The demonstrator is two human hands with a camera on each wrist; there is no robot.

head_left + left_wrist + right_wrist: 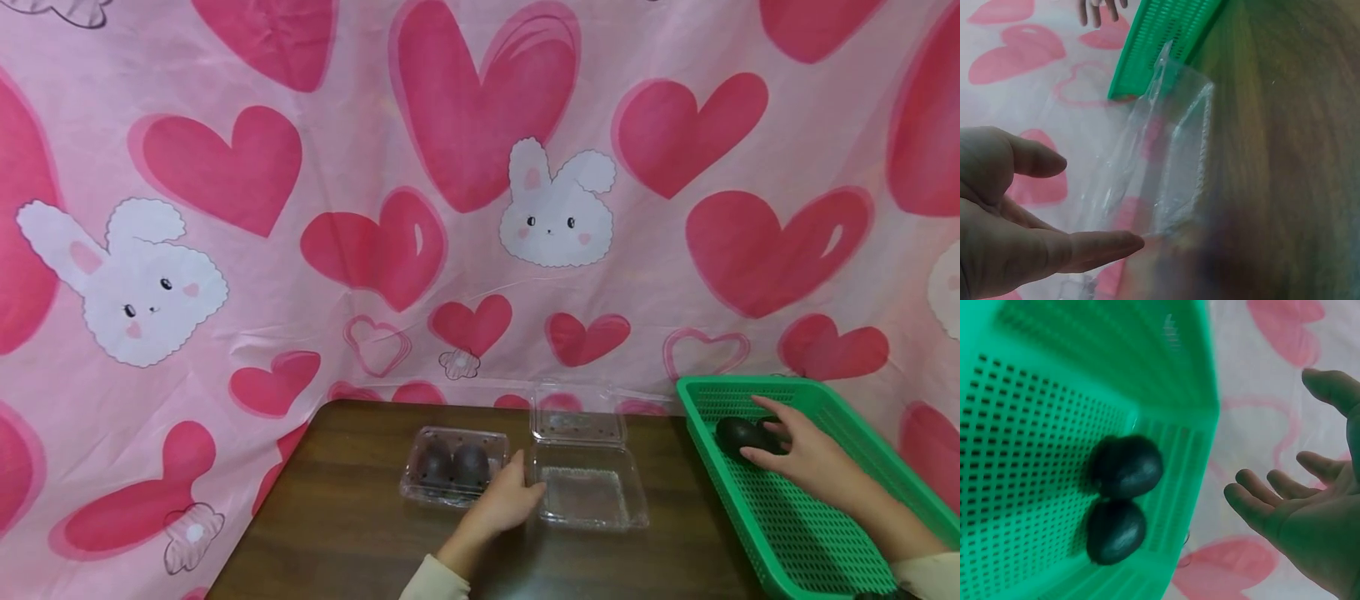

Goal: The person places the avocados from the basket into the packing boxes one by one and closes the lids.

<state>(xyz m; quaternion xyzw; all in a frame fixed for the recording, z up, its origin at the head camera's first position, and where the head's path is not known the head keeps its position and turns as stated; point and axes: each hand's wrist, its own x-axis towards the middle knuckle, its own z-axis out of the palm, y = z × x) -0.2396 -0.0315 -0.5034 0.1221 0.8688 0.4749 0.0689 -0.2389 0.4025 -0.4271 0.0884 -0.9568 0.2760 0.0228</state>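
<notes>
Two dark, oval fruits that look like avocados lie side by side at the far end of a green basket; the right wrist view shows the upper fruit and the lower fruit. Over them reaches my right hand, fingers spread, with nothing gripped. My left hand is beside a clear plastic clamshell box with its lid raised; in the left wrist view thumb and fingers are apart. Whether the fingertips touch the box I cannot tell.
Left of my left hand stands a closed clear clamshell with dark fruits inside. Everything rests on a brown wooden table. A pink cloth with hearts and rabbits hangs behind the table and down its left side.
</notes>
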